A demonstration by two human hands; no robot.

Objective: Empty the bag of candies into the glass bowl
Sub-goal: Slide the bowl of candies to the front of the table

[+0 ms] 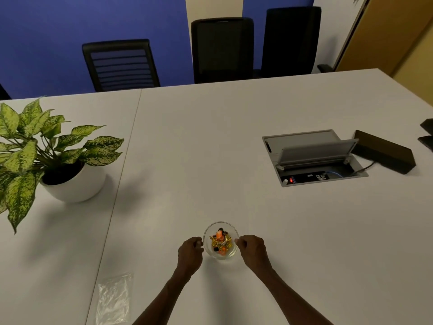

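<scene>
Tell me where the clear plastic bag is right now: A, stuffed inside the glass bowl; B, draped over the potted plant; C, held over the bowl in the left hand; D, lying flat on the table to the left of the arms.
D: the clear plastic bag lies flat on the table, left of the left hand, while the candies sit in the glass bowl.

You see gold, orange and black candies [220, 243] in the clear bowl [230, 253] on your white table [210, 148]. The plant's [30, 146] leaves are green, speckled cream (white pot). Black chairs [222, 48] face a blue wall [70, 24].
</scene>
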